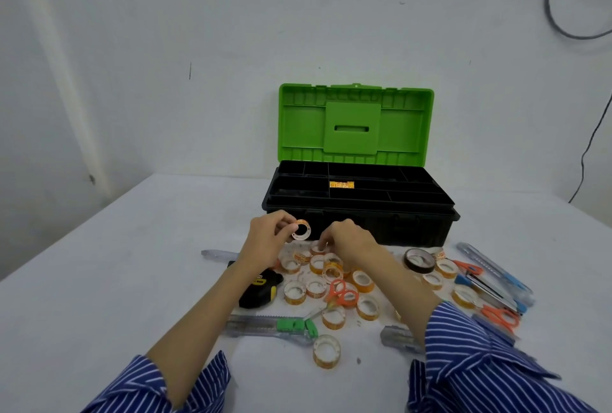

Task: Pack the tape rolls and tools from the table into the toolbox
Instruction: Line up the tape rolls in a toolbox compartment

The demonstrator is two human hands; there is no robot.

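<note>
Tape rolls, small clear ones with orange-printed cores (326,275), lie scattered on the white table (99,280) just in front of the black plastic toolbox (359,213), whose bright green lid (356,126) stands open and upright against the wall. One orange-printed roll (341,184) already sits in a middle compartment of the toolbox's black divided tray.

The left hand (268,237) is raised above the table near the toolbox's front wall, pinching one small tape roll (301,230) between thumb and fingertips, its open ring turned toward the camera. The right hand (351,240) reaches down into the far edge of the pile, fingers curled onto a roll (318,249) there; I cannot tell whether they have closed on it.

Around the pile lie the tools: a black and yellow tape measure (260,288) to the left, orange-handled scissors (341,295) among the rolls, a clear utility knife with a green slider (275,328) nearer the camera, and a larger dark tape roll (420,260) to the right. Further right, more orange-handled scissors (498,315) and blue-trimmed utility knives (496,271) lie close together. Both forearms emerge from blue and white striped sleeves (480,356).
</note>
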